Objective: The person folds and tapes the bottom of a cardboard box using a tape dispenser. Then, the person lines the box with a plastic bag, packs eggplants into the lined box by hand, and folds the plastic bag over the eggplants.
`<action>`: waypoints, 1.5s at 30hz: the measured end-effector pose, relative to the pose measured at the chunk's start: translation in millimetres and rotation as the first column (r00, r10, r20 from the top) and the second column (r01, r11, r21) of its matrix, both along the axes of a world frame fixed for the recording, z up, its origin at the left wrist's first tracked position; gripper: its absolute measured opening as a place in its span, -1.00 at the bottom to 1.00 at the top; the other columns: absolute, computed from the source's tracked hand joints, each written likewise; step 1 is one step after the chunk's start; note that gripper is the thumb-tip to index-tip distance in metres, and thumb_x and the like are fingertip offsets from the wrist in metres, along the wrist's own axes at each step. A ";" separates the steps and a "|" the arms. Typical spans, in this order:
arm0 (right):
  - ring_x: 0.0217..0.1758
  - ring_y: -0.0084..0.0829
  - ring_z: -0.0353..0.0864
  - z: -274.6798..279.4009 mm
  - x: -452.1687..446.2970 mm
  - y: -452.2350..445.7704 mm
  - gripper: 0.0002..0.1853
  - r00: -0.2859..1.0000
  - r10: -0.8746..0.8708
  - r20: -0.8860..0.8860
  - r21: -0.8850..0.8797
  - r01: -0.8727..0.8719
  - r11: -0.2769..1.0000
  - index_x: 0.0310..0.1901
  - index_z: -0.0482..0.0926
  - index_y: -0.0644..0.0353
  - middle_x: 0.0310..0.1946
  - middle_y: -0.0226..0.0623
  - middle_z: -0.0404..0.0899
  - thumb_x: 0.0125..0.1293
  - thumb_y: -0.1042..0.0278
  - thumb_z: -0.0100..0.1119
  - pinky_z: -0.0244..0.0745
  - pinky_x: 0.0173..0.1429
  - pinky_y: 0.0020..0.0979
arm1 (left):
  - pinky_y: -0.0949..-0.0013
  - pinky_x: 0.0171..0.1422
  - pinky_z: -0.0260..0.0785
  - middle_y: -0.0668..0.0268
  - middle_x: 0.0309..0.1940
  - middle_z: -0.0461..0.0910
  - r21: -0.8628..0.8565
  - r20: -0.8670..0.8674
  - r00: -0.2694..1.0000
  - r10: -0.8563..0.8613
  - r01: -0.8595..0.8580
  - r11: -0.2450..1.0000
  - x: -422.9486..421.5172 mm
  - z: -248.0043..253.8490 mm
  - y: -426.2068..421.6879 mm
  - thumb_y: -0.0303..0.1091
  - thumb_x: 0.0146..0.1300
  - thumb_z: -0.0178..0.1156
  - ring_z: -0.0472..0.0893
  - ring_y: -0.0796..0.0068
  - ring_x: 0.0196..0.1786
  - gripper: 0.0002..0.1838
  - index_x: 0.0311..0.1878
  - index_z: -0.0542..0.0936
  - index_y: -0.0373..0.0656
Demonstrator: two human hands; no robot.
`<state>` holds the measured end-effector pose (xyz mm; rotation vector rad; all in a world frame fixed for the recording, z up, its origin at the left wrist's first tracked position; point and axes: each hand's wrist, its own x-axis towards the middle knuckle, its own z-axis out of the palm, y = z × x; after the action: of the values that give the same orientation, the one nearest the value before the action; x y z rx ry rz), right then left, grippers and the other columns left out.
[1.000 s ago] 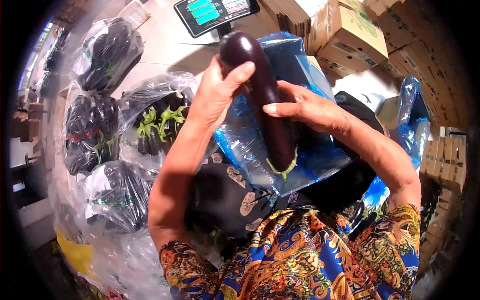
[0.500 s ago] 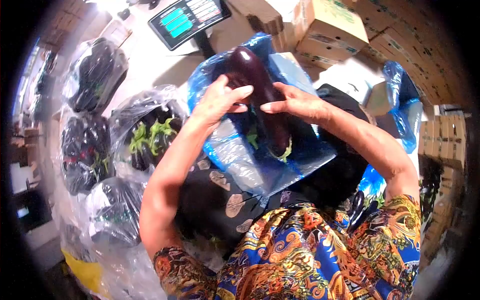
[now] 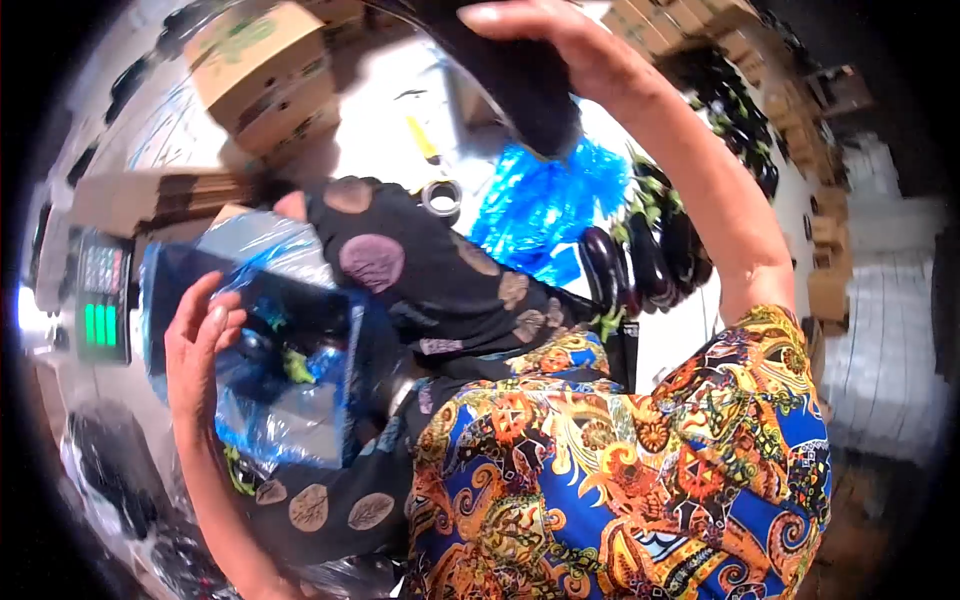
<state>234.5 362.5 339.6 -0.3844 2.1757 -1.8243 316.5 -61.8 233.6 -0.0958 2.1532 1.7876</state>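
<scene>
At the top centre, my right hand (image 3: 560, 40) is closed on a dark eggplant (image 3: 515, 85), raised above the blue plastic and partly cut off by the frame edge. My left hand (image 3: 198, 335) is empty, its fingers apart and slightly curled over the left part of a blue plastic bag (image 3: 285, 425). Inside that open bag, between my legs, lie dark eggplants (image 3: 300, 305), one with a green stem showing.
A scale display (image 3: 100, 310) stands at the left. Bagged eggplants (image 3: 110, 465) lie below it. A cardboard box (image 3: 260, 75) is at the upper left. Crumpled blue plastic (image 3: 545, 205), a tape roll (image 3: 441, 198) and loose eggplants (image 3: 648, 260) are at the right.
The view has swung to the right. My right hand has moved away from the bag and now holds an eggplant high up. My left hand has let go of the eggplant it was handling.
</scene>
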 end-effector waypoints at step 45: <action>-0.26 -0.54 0.54 -271.6 5.1 226.3 -0.53 0.951 -0.301 0.070 0.606 0.199 0.770 0.14 0.51 0.26 -0.23 -0.36 0.59 0.31 0.13 0.21 0.44 -0.27 -0.47 | 0.38 -0.19 0.44 0.30 -0.41 0.64 -0.561 -0.500 0.590 0.634 -0.778 0.281 272.6 -126.6 -224.6 -0.32 0.22 0.17 0.57 0.50 -0.37 -0.70 -0.02 0.63 -0.21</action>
<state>239.6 588.9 68.1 0.2025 2.6113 -1.1109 589.0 -286.4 107.0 -1.3855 3.1615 1.0098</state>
